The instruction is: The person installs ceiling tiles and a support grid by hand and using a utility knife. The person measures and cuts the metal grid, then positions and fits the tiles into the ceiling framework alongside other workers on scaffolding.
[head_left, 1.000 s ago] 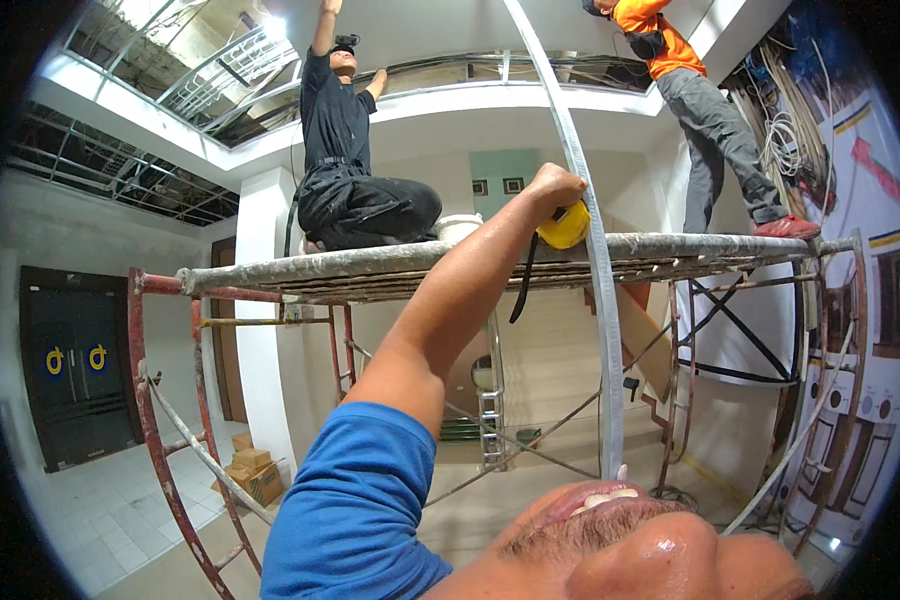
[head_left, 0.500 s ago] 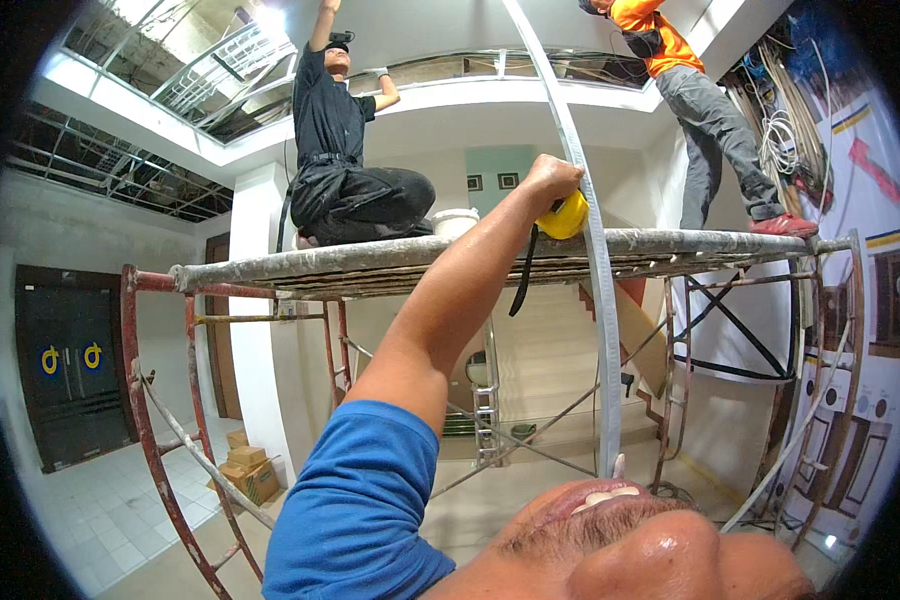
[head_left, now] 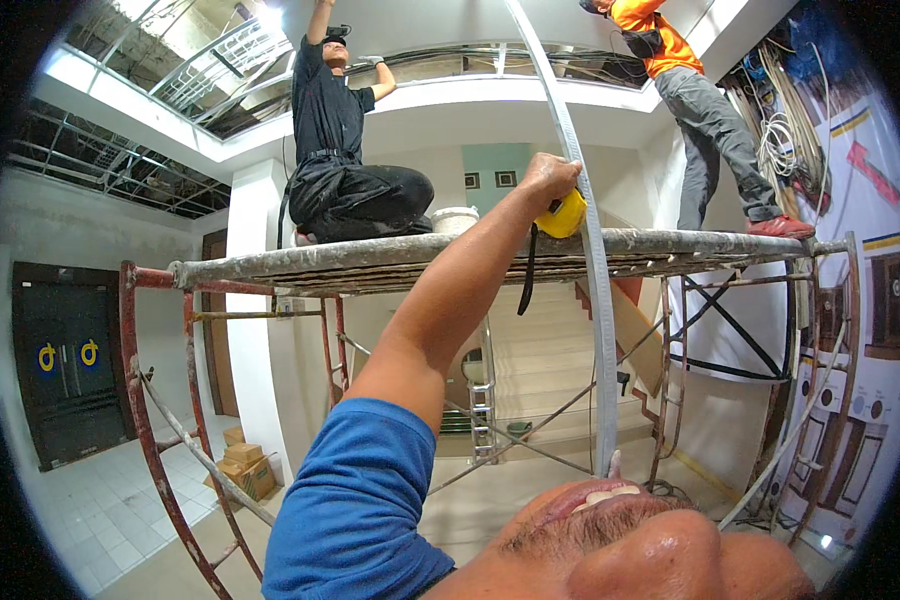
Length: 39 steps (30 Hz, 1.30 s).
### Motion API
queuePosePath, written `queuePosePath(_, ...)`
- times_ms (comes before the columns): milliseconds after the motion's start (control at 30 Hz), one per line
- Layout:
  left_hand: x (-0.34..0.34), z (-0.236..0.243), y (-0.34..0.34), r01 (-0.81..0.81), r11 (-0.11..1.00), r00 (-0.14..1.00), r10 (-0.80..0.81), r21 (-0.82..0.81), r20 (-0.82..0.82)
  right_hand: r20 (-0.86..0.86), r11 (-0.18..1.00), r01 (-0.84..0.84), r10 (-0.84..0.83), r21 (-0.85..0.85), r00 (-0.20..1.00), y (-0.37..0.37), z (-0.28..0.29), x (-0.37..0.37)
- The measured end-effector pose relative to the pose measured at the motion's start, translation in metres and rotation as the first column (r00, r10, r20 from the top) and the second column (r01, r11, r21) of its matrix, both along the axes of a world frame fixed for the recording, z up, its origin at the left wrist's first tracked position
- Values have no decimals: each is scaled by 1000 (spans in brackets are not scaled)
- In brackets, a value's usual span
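My left hand (head_left: 553, 180), arm raised, is closed around a yellow tape measure (head_left: 562, 214) with a black strap hanging from it. Its fingers come up to the edge of a long, light-grey metal strip (head_left: 594, 255), which runs from the top of the picture down to near my face. Of my right hand only a fingertip (head_left: 615, 463) shows, beside the strip's lower end. The rest of that hand is hidden, so its grip cannot be made out.
Ahead stands a scaffold (head_left: 370, 256) with a plank deck. A person in black (head_left: 335, 130) kneels on it beside a white bucket (head_left: 454, 219); a person in orange (head_left: 660, 50) stands at its right. Behind are stairs (head_left: 540, 370), with cardboard boxes (head_left: 243, 470) at left.
The lower part of the metal strip has shifted slightly left, and my left hand very slightly too, still holding the tape measure. The kneeling person's head and raised hand moved a little.
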<state>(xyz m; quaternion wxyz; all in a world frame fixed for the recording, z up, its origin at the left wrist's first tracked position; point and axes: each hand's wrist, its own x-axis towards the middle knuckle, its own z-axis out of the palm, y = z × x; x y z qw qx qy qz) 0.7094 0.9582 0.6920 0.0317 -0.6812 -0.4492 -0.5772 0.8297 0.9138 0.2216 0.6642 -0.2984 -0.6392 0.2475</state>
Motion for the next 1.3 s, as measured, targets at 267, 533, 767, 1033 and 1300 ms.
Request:
queuePosePath(267, 0, -2, -3, 24, 999, 999, -22, 46, -26, -139, 983, 18, 8, 185, 990, 10, -11, -8)
queuePosePath(533, 7, -10, -16, 43, 998, 999, -43, 45, -2, -76, 987, -33, 46, 160, 996, -4, -7, 5)
queuePosePath(767, 9, -12, -22, 58, 998, 998, -59, 28, 20, -58, 992, -88, 93, 85, 994, -5, -6, 13)
queuePosePath(1033, 7, -9, -19, 13, 1000, 1000, -13, -10, -3, -69, 987, -73, 84, 140, 994, 2, -12, 12)
queuePosePath(1300, 9, -7, -18, -22, 999, 1000, 22, -27, -19, -43, 989, -53, 60, 141, 997, 13, -18, 16)
